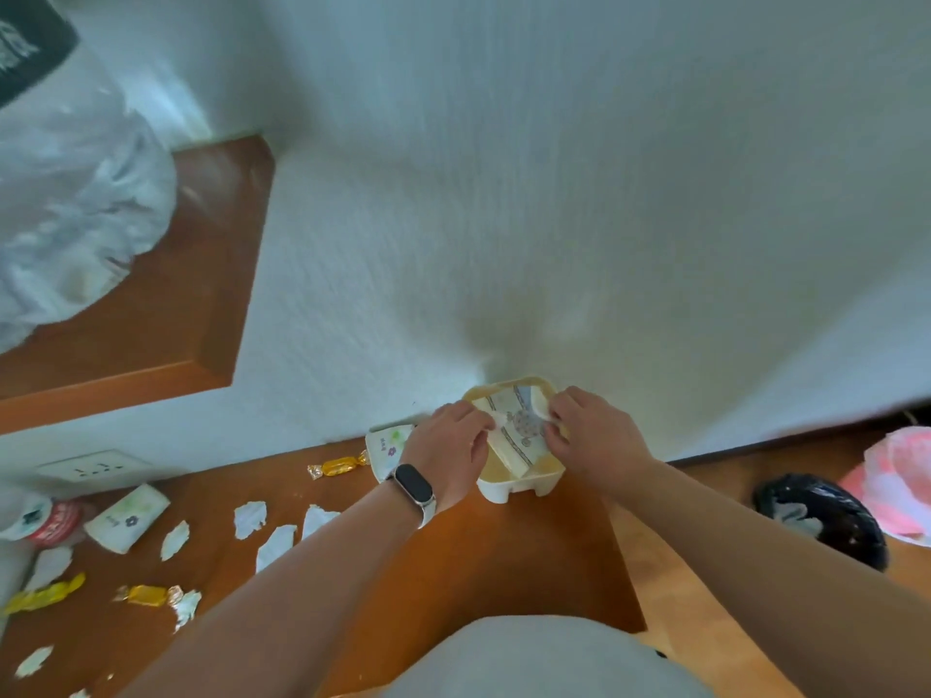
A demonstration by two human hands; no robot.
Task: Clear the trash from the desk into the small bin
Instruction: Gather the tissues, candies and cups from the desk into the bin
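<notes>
Right by the wall (504, 219), at the desk's (504, 561) far edge, sits the bin (509, 490), a small cream tub. Both hands are over it. The left hand (451, 448), with a band (415, 488) on its wrist, pinches one side of a patterned wrapper (524, 428) with curled fingers. The right hand (589, 435) pinches the other side the same way. The wrapper hangs partly down inside the bin. More trash lies to the left on the desk: torn white scraps (249, 518), a yellow candy (337, 466) and a tissue pack (128, 516). Another pack (388, 448) lies just beside the left hand. On the floor to the right stands a black-bagged pail (826, 516).
</notes>
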